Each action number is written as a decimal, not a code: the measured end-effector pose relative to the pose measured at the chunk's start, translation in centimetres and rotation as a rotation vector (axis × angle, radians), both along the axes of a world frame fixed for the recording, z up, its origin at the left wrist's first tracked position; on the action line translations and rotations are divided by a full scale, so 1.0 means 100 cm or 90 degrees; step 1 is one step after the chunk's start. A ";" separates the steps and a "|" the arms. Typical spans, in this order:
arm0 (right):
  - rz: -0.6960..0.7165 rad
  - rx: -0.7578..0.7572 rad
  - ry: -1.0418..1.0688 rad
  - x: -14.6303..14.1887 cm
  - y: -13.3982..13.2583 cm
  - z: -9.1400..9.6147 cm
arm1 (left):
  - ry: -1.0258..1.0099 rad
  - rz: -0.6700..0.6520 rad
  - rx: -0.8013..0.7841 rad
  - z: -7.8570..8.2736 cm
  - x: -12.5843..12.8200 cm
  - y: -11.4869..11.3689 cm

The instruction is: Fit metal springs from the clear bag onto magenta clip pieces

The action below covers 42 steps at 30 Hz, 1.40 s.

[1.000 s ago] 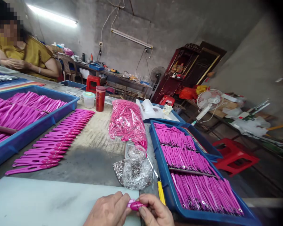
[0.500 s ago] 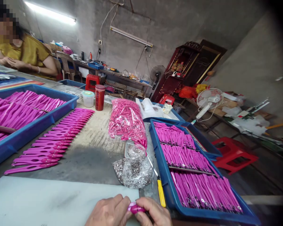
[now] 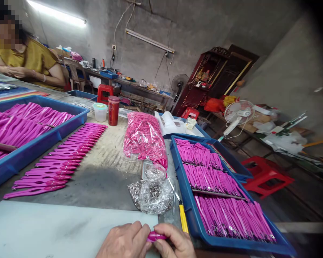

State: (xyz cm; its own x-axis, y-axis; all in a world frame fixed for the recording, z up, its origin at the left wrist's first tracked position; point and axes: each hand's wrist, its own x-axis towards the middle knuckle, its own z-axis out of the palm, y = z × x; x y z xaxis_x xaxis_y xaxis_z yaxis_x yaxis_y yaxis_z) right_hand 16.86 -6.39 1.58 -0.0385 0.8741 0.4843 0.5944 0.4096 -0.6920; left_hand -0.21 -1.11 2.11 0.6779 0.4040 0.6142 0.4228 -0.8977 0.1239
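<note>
From the head view I see both hands at the bottom edge, meeting over the pale sheet (image 3: 56, 229) that covers the near end of the table (image 3: 104, 179). My left hand (image 3: 123, 242) has its grip clenched on one end of a small pink piece (image 3: 155, 236), and my right hand (image 3: 174, 242) pinches the other end between thumb and fingers, so the piece sits between the two hands, just above the sheet's right edge. Just beyond the hands lies a clear bag of small metal parts (image 3: 152, 193), and behind it a bigger bag of pink pieces (image 3: 145, 139). A yellow-handled tool (image 3: 183, 218) lies beside the blue tray (image 3: 190, 204) on the right, which holds rows of magenta strips (image 3: 218, 193). On the left a long row of loose strips (image 3: 61, 157) runs up the table next to another blue tray (image 3: 29, 152), also filled. A red cup (image 3: 113, 111) and a lidded tub (image 3: 100, 112) stand farther back. A person in a yellow top (image 3: 34, 61) sits at the far left.
</note>
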 end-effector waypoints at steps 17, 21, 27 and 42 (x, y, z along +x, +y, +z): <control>0.047 -0.045 0.001 0.002 0.000 -0.003 | 0.044 0.000 0.038 0.001 0.000 0.000; 0.033 -0.047 0.005 0.001 0.001 -0.002 | 0.039 0.017 0.046 0.000 0.001 0.000; 0.059 -0.046 0.014 0.004 0.003 -0.002 | 0.046 0.012 0.031 -0.002 0.001 0.000; 0.072 -0.056 0.033 0.006 0.010 -0.012 | 0.043 0.035 0.073 -0.002 0.003 0.005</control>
